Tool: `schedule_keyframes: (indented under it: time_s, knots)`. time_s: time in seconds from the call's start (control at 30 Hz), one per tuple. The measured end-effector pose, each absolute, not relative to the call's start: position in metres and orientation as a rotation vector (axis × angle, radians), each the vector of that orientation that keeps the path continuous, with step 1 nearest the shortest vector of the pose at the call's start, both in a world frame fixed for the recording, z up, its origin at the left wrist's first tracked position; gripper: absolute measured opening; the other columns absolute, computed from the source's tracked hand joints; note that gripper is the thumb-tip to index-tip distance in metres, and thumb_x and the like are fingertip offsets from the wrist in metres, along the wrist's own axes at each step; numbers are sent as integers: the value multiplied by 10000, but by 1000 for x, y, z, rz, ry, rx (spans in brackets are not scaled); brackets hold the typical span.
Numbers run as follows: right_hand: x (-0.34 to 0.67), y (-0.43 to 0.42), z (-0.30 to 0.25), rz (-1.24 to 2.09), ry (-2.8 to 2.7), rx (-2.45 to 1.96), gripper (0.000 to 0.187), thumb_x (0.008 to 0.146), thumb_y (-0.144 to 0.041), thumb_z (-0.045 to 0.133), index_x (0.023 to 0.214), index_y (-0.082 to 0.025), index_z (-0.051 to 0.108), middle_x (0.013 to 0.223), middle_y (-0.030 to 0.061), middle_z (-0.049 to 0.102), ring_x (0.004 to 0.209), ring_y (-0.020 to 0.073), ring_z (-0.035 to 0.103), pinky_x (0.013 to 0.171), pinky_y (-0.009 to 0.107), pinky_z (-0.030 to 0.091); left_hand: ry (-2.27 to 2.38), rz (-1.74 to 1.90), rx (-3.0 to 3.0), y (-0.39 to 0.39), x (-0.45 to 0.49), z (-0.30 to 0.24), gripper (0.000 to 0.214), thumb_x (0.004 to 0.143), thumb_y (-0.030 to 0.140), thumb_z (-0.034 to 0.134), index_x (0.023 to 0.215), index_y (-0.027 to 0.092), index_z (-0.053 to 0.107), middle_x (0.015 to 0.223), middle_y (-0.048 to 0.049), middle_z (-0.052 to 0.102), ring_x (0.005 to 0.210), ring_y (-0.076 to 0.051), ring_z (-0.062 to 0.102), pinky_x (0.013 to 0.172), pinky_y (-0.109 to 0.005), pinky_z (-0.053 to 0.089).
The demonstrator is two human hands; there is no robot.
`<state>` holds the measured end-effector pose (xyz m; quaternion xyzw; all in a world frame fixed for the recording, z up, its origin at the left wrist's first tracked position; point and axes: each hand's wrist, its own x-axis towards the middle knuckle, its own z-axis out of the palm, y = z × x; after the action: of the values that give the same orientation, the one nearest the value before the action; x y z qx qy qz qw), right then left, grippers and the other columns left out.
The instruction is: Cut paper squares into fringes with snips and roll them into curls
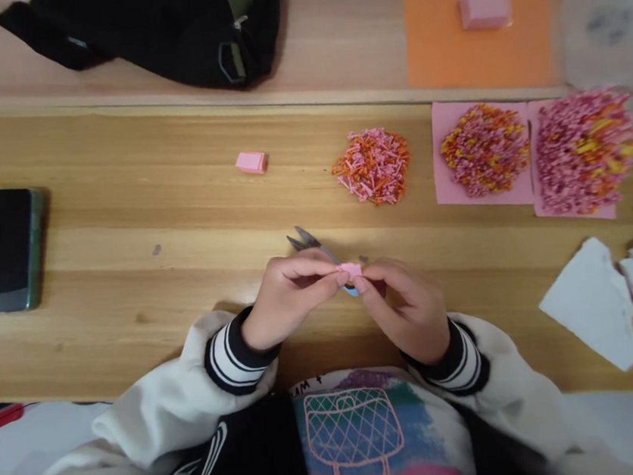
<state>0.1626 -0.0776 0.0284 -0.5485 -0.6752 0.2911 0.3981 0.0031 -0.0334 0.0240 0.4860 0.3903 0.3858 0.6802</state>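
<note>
Between my two hands is a small piece of pink paper (pixel 351 269), pinched at both ends. My left hand (pixel 296 289) grips its left end with thumb and forefinger. On the other side, my right hand (pixel 407 299) pinches the right end. A pair of scissors (pixel 310 240) lies on the table under the fingers, its blades pointing up and left and part of its blue handle showing below the paper. Beyond the hands sit a small stack of pink paper pieces (pixel 251 162) and a loose pile of rolled pink and orange paper bits (pixel 374 166).
Two pink sheets (pixel 442 189) on the right carry heaps of coloured paper bits (pixel 486 148). White tissue (pixel 592 305) lies nearer me. A phone (pixel 5 250) rests far left. At the back are a black bag (pixel 173 33) and an orange sheet (pixel 433 33) bearing a pink block (pixel 485 4).
</note>
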Motion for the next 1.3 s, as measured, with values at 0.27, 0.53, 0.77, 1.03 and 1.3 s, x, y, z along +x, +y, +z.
schedule_keyframes:
  time_s: [0.27,0.53,0.77,1.03,1.3]
  knots:
    - [164,-78,28,713,-1686,-1407,91,861,-146,560,794,-175,614,612,-8,620,550,103,547,524,227,422,813,827,1062,-34,2,23,190,742,82,707,859,218,770,741,-15,706,649,-50,606,613,-146,499]
    - [163,-80,29,716,-1705,-1392,99,866,-150,569,782,-175,614,616,-14,623,545,95,538,536,221,423,868,807,1074,-34,2,24,84,727,113,729,782,166,764,705,-25,714,621,-64,628,604,-154,520]
    - [163,-80,30,738,-1685,-1404,117,868,-152,571,759,-164,612,598,-13,612,549,91,548,537,213,424,836,792,1078,-33,0,25,92,733,102,722,779,171,762,709,-19,711,638,-65,635,624,-153,533]
    - [164,-80,32,795,-1620,-1390,120,853,-141,584,737,-171,587,594,-24,597,550,84,540,540,203,433,728,686,1165,-26,-5,26,88,790,163,684,742,156,758,714,-42,697,674,-90,627,612,-177,515]
    - [163,-80,35,801,-1632,-1386,121,860,-145,576,743,-175,585,587,-27,592,550,87,548,533,209,432,755,721,1120,-30,-3,24,62,755,135,714,717,164,753,676,-23,695,641,-85,626,606,-181,519]
